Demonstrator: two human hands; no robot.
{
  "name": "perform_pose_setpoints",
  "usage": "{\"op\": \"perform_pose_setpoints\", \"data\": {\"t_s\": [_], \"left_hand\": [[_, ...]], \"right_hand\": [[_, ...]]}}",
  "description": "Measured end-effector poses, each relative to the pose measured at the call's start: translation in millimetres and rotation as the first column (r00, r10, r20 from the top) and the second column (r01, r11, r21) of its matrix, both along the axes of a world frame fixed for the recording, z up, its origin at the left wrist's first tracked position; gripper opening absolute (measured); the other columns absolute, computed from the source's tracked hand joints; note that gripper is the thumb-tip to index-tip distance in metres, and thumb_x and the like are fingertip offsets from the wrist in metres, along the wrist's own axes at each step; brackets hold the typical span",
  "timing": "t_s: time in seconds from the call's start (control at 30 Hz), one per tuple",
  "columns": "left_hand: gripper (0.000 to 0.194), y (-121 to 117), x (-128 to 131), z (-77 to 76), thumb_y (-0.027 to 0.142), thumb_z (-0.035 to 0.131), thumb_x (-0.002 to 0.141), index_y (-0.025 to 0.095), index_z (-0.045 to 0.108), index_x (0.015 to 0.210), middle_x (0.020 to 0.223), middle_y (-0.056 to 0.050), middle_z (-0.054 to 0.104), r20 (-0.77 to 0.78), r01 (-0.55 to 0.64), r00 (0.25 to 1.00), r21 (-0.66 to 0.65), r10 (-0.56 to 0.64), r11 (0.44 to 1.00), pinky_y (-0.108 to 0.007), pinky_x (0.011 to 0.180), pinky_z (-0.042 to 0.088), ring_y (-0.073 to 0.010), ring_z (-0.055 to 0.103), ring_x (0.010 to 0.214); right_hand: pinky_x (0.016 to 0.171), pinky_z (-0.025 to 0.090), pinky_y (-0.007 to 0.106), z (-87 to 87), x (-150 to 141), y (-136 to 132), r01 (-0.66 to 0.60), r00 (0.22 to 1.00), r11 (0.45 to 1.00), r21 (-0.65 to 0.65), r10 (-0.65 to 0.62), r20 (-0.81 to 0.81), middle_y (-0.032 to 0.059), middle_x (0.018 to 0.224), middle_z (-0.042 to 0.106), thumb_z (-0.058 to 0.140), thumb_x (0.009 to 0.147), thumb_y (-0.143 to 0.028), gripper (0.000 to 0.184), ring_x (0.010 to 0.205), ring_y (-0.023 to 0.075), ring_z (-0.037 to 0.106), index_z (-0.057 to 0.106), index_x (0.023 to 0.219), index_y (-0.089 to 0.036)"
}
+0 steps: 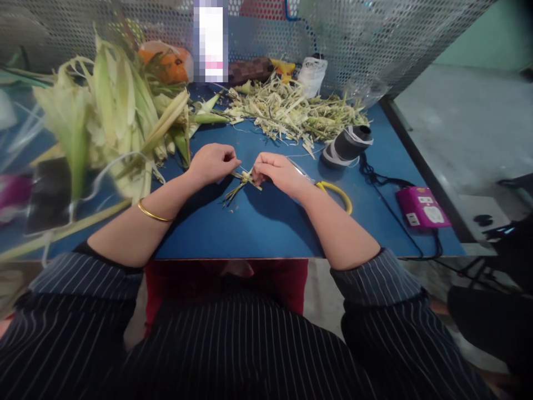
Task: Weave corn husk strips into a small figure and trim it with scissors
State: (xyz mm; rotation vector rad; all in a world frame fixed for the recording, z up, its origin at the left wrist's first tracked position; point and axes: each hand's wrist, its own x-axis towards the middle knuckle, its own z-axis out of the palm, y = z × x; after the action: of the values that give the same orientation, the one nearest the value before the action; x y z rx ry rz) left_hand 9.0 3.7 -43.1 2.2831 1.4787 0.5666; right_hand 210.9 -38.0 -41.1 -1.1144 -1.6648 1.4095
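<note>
Between my hands a small bundle of corn husk strips (246,178) lies on the blue tabletop, its thin ends fanning toward me. My left hand (213,164) is closed in a pinch at the bundle's left, with a fine thread at the fingertips. Curled fingers of my right hand (275,169) are closed at the bundle's right side; they appear to pinch the thread too, though the fingertips are partly hidden. Yellow-handled scissors (335,191) lie beside my right wrist, blades partly behind the hand. Farther right, a dark spool (347,147) wound with white thread rests on its side.
Large corn husks (120,105) are heaped at left, and shredded husk (291,111) is piled along the back. A perforated metal screen (353,39) borders the table. A white thread cone (312,76) stands at the back; a purple power box (422,206) with black cables sits at right.
</note>
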Motion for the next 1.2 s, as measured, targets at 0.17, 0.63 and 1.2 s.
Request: {"op": "perform_pose_setpoints", "data": {"t_s": [0.17,0.63,1.2], "left_hand": [[0.022,-3.6,6.8,-1.4,0.031,0.063,0.072,0.017,0.053,0.058,0.071,-0.003,0.066,0.466,0.124,0.884,-0.131,-0.049,0.984,-0.027,0.066,0.042,-0.013,0.056,0.067],[0.019,-8.9,17.5,-8.4,0.027,0.062,0.084,0.017,0.055,0.069,0.062,-0.001,0.061,0.577,0.283,0.814,-0.293,-0.067,0.913,-0.024,0.057,0.041,-0.0087,0.051,0.054],[0.023,-8.0,17.5,-6.4,0.031,0.065,0.078,0.016,0.056,0.064,0.061,-0.002,0.062,0.507,0.232,0.86,-0.288,-0.057,0.929,-0.025,0.056,0.04,-0.0094,0.051,0.054]], "right_hand": [[0.063,0.043,0.025,-1.9,-0.2,2.2,0.048,0.995,0.998,0.03,-0.05,0.091,-0.0033,0.06,0.057,0.048,0.083,-0.008,0.021,0.058,0.0099,0.057,0.048,0.066,-0.02],[0.07,0.034,0.029,3.1,1.6,0.2,-0.102,0.894,0.95,0.297,-0.043,0.446,-0.0016,0.065,0.053,0.043,0.091,-0.016,0.025,0.067,0.014,0.047,0.039,0.067,-0.023],[0.068,0.031,0.029,0.3,2.8,1.1,-0.14,0.864,0.933,0.333,-0.049,0.501,-0.0022,0.067,0.047,0.041,0.092,-0.016,0.025,0.068,0.0142,0.042,0.035,0.069,-0.023]]}}
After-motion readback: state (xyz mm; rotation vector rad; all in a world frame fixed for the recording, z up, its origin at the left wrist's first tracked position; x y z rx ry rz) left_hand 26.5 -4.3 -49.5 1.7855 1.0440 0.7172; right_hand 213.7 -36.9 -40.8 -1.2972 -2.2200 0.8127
